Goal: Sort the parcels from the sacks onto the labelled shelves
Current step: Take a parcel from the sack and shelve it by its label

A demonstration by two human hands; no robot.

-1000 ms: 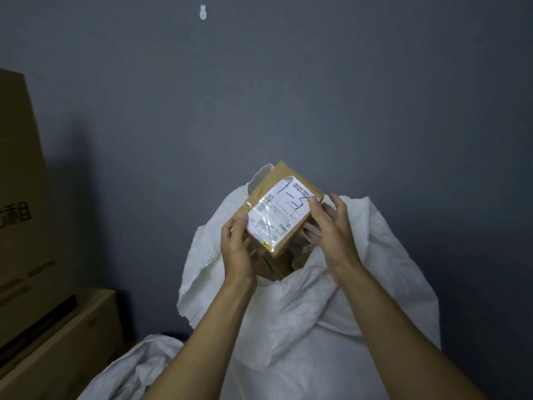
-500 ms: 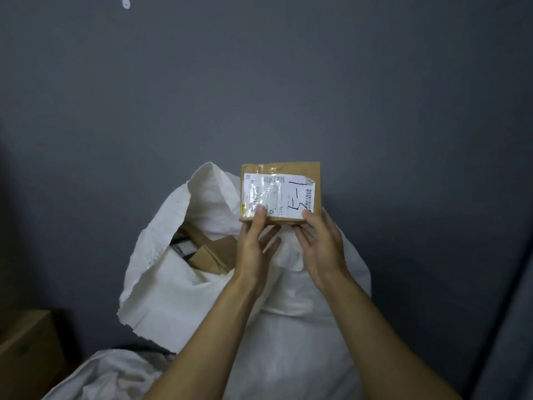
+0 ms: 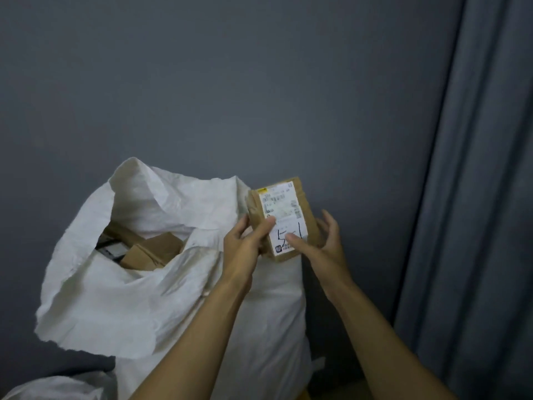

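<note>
Holding a small parcel up btw both hands, just above & right of the open sack mouth, in front of a flat gray wall. Left hand clamped on the parcel's left edge: thumb across the front, fingers tucked behind. Right hand at the lower right corner w/ thumb pressed onto the front, other fingers loosely curved round the right side. Can't tell abt actual fingertip contact there. Hands close together, only the parcel btw them.

Parcel: brown cardboard, boxy rectangle, stood on its short end & tilted a bit, side face creased & slightly crumpled. White printed label over most of the front, w/ barcode-ish print up top (too blurry to read) & black handwritten marker strokes lower down.

Sack: white woven plastic, crinkly, rim ragged & folded outward, slumped open. More brown cardboard boxes inside, piled at odd angles. Another bit of white sack at bottom left. Gray-blue curtain w/ soft vertical folds on the right.
</note>
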